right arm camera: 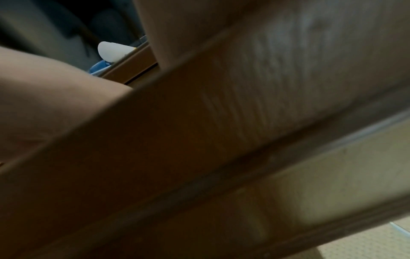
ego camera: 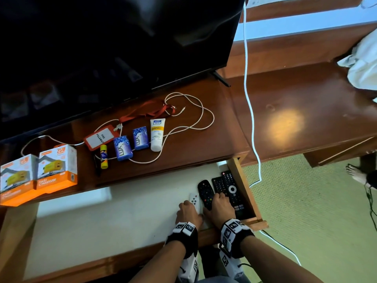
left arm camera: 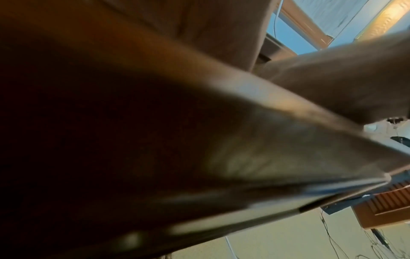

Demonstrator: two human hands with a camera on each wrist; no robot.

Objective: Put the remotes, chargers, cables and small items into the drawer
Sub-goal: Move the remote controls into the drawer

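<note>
The open drawer (ego camera: 245, 190) holds several remotes at its right end. My left hand (ego camera: 188, 211) curls round a small white remote (ego camera: 194, 199). Beside it my right hand (ego camera: 220, 203) lies over the near end of an oval black remote (ego camera: 205, 192), fingers bent onto it. Two long black remotes (ego camera: 231, 187) lie against the drawer's right wall. On the cabinet top lie a white cable (ego camera: 201, 117), two orange charger boxes (ego camera: 57, 166), a red badge holder (ego camera: 98, 138) with lanyard, a glue stick (ego camera: 104, 157), two blue soaps (ego camera: 123, 148) and a white tube (ego camera: 157, 134). Both wrist views are blurred wood.
A black TV (ego camera: 122, 37) stands at the back of the cabinet top. A thick white cord (ego camera: 252, 119) hangs down to the green carpet on the right. White cloth (ego camera: 363, 64) lies on the desk there. A bare foot (ego camera: 356, 174) stands at the far right.
</note>
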